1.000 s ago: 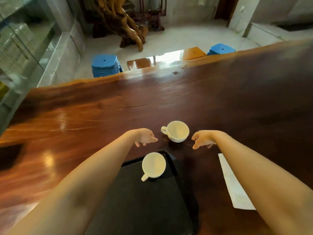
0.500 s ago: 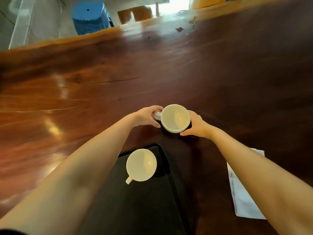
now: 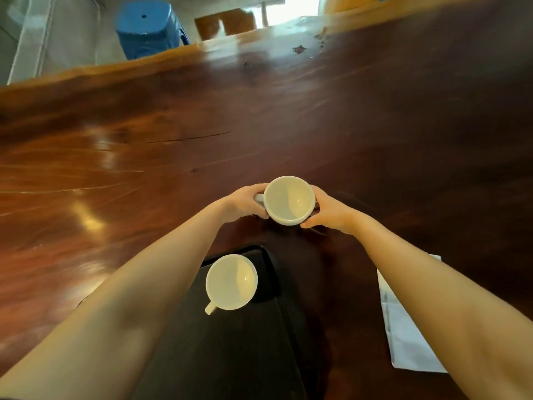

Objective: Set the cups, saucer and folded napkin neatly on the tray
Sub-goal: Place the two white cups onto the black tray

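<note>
A white cup (image 3: 289,201) sits beyond the tray's far edge, over the dark wooden table. My left hand (image 3: 243,202) grips its handle side and my right hand (image 3: 327,210) wraps its right wall. A second white cup (image 3: 231,282) stands in the far right corner of the black tray (image 3: 245,350), handle pointing toward me and left. A folded white napkin (image 3: 403,330) lies on the table right of the tray, partly hidden under my right forearm. No saucer is in view.
The long glossy wooden table (image 3: 173,157) stretches far to the left and ahead. Beyond its far edge stands a blue plastic stool (image 3: 147,27) on a pale floor, with a wooden seat (image 3: 227,23) beside it.
Both hands reached forward from open, apart positions and closed on the far cup. The camera tilted down and closer to the table.
</note>
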